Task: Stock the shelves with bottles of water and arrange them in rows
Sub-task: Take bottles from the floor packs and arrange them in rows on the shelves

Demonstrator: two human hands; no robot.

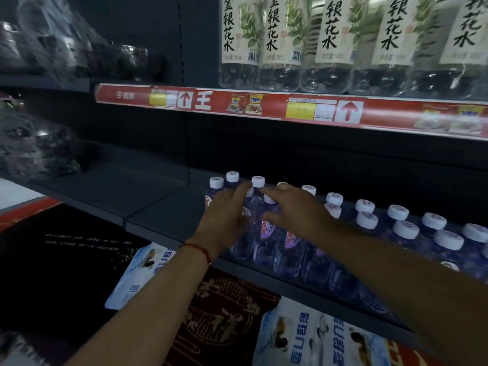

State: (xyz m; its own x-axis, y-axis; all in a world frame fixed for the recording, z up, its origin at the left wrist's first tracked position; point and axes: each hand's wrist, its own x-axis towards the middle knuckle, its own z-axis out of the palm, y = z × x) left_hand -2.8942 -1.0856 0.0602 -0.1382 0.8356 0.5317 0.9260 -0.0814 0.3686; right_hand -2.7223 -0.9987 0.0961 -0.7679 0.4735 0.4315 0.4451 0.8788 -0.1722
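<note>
Hands at work on a dark shelf [163,215] in a shop aisle. Left hand [227,215], red string bracelet [200,250] at the wrist, laid over the leftmost near bottles of water [264,233], fingers extended along their shoulders and touching them, not curled round any. Right hand [295,210] stretched across the white caps [258,180] just beside it, fingers straight, thumb lowered toward a purple label, nothing grasped. Bottles standing upright in rows from the middle of the shelf off to the right, packed cap to cap, far row against the dark back panel; left stretch of the shelf bare. Above, red price strip [264,107] with yellow tags and white arrows, and taller clear bottles with cream labels [332,35] in black Chinese script on the upper shelf. Below, near right, blue-and-white printed cartons [324,336]; red patterned mat [224,313] on the floor.
</note>
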